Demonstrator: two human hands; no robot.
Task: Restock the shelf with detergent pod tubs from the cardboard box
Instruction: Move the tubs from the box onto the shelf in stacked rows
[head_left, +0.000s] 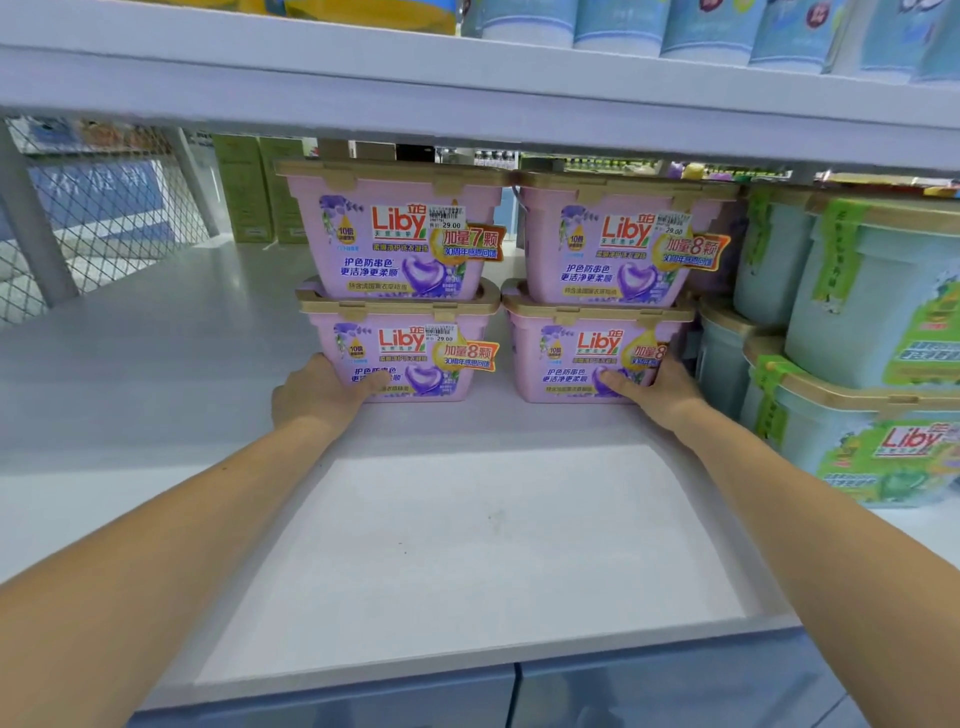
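My left hand (322, 389) grips the left bottom Liby pod tub (415, 358), my right hand (657, 387) the right bottom tub (566, 358), thumbs across their fronts.

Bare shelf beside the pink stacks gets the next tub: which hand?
Likely left: left hand holds the lower-left pink tub bordering it; right hand holds the lower-right tub by green tubs.

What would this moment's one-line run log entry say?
left hand: grips lower-left tub | right hand: grips lower-right tub | layout: side by side on shelf
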